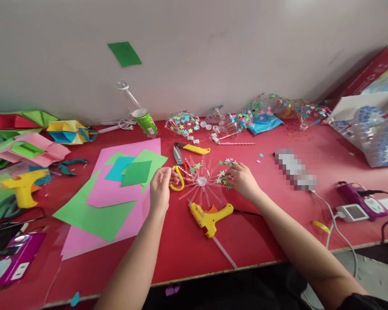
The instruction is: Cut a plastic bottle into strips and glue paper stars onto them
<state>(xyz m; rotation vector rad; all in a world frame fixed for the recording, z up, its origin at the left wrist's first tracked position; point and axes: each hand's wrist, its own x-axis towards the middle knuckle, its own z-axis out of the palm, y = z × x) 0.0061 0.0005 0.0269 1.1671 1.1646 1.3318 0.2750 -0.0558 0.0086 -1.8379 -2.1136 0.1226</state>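
A clear plastic bottle cut into spread strips (201, 181) lies in front of me like a flower, with green stars on some strips. My left hand (161, 187) is at its left, thumb and fingers closed in a pinch; what is between them is too small to make out. Beside those fingers are the yellow handles of scissors (178, 156), blades pointing away. My right hand (244, 180) reaches down with curled fingers onto a pile of small paper stars (224, 175), mostly green. Its fingertips are partly hidden. Nearer me lies a yellow glue gun (210, 217) with a glue stick in it.
Pink and green paper sheets (100, 215) lie left. A yellow-handled cutter (195, 149) lies behind the strips. Along the wall stand a bottle top on a green can (144, 122) and star-covered plastic domes (183, 124). Purple power strips (364, 199) and cables are at both sides.
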